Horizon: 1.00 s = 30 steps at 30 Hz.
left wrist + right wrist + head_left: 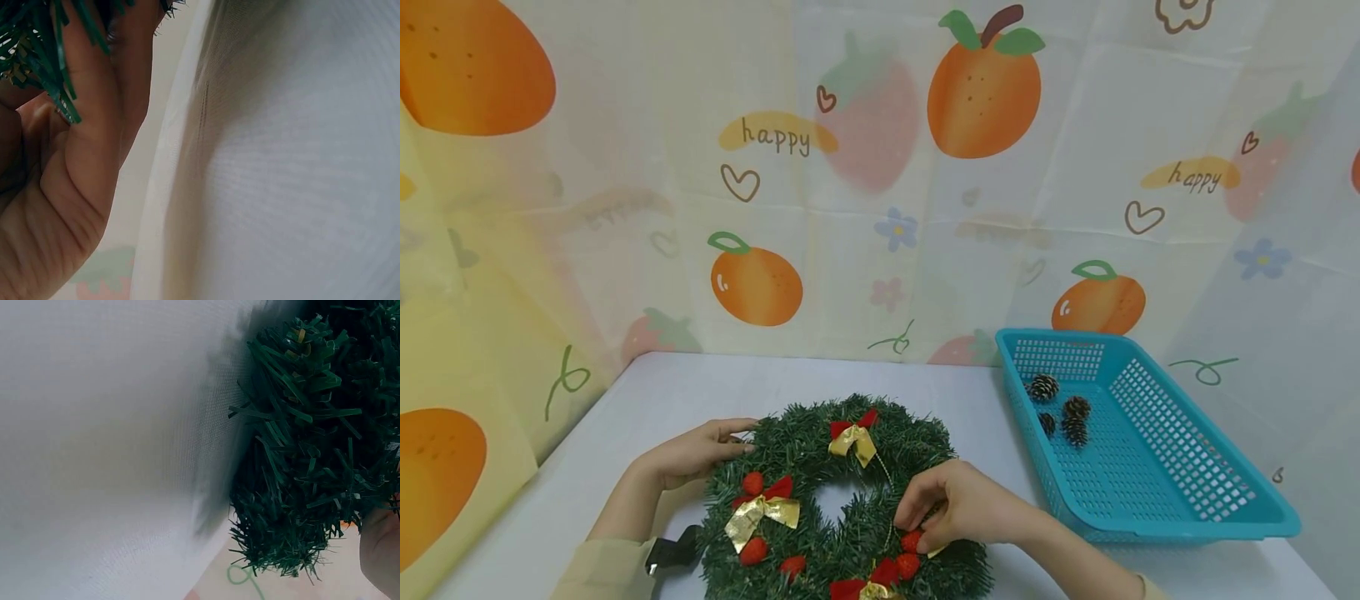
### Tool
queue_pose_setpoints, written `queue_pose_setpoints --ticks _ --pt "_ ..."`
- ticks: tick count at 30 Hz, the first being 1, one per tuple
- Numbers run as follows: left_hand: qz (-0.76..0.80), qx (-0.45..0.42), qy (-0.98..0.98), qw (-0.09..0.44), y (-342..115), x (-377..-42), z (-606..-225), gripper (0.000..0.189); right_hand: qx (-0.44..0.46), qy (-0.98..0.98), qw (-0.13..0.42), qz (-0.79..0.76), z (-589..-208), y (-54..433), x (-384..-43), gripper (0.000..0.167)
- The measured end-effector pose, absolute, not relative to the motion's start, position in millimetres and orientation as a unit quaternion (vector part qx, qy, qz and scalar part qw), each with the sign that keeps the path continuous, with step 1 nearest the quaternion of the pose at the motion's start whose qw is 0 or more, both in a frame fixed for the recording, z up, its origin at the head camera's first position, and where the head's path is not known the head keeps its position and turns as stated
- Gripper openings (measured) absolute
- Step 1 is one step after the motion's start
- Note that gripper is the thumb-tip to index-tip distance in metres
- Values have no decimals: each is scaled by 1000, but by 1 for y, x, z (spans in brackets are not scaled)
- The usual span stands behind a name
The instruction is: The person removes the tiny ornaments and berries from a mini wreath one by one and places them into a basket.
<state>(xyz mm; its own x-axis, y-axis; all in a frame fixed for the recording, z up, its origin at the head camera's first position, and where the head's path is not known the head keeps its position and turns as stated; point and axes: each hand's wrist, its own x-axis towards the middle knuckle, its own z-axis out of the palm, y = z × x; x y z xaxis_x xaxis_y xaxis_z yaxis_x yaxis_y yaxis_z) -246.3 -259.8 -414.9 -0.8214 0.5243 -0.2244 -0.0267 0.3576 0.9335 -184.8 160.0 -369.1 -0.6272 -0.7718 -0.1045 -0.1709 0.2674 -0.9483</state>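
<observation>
A green artificial wreath [782,450] lies on the white table, trimmed with red-and-gold bows and red berries. My left hand [696,454] grips its upper left edge; in the left wrist view the fingers [94,94] curl into the green needles. On the wreath's right side, my right hand [966,504] pinches at a bow, mostly covered by the fingers, with a bit of gold ribbon [936,551] showing below. Red berries [907,567] sit right beneath these fingertips. Other bows are at the top [853,440], left [762,510] and bottom [876,587] of the ring.
A turquoise plastic basket [1150,525] stands at the right, with several pine cones [1077,408] in its left part. Beside my left forearm lies a black strap [673,552]. A fruit-print cloth [865,250] hangs behind the table.
</observation>
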Motion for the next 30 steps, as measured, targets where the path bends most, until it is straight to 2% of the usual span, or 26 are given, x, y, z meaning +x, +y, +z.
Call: queue_pose_setpoints --ticks 15,30 --pt "542 152 788 250 -261 -247 -415 68 -344 742 276 -505 -366 165 -185 24" --pt "549 148 784 250 -262 -248 -418 69 -333 695 289 -569 -369 171 -194 35"
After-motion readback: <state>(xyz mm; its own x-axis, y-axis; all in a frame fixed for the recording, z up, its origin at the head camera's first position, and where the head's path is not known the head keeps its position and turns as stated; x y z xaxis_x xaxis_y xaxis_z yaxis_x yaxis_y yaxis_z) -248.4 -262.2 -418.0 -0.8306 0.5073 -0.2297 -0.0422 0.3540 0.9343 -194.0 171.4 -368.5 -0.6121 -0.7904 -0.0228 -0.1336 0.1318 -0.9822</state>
